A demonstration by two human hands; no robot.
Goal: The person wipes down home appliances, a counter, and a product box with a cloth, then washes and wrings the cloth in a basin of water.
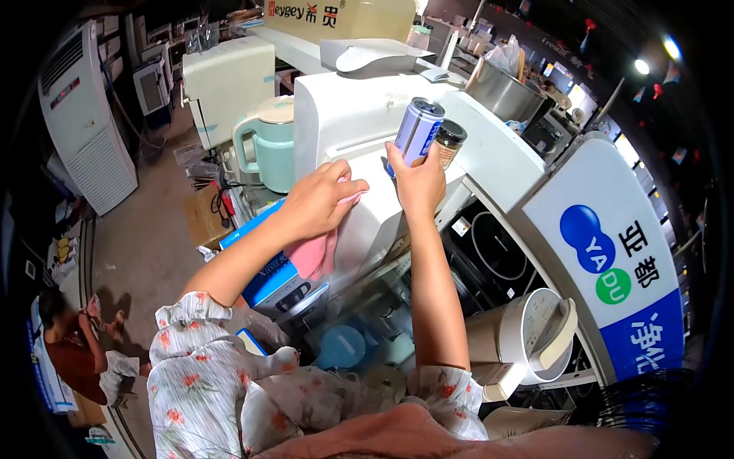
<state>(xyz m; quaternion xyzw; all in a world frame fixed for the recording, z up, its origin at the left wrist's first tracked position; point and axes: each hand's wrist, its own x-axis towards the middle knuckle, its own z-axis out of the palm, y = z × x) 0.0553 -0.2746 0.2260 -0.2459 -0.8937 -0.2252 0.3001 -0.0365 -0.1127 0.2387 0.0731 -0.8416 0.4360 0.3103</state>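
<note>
A pink cloth (pixel 312 254) hangs from my left hand (pixel 325 197), whose fingers are closed on it against the top of a white appliance (pixel 336 115). To the right, my right hand (pixel 420 180) grips a purple-and-white can (pixel 417 131), held slightly tilted over the same white surface. Just behind the can stands a glass jar (pixel 451 144) with a dark lid, partly hidden by the can and my fingers.
A mint-green kettle (pixel 275 145) and a cream appliance (pixel 229 84) stand left. Below are a blue box (pixel 267 279) and a beige cooker (pixel 527 336). A steel pot (pixel 505 90) and a YADU sign (pixel 612 252) are right. Another person (pixel 75 352) sits far left.
</note>
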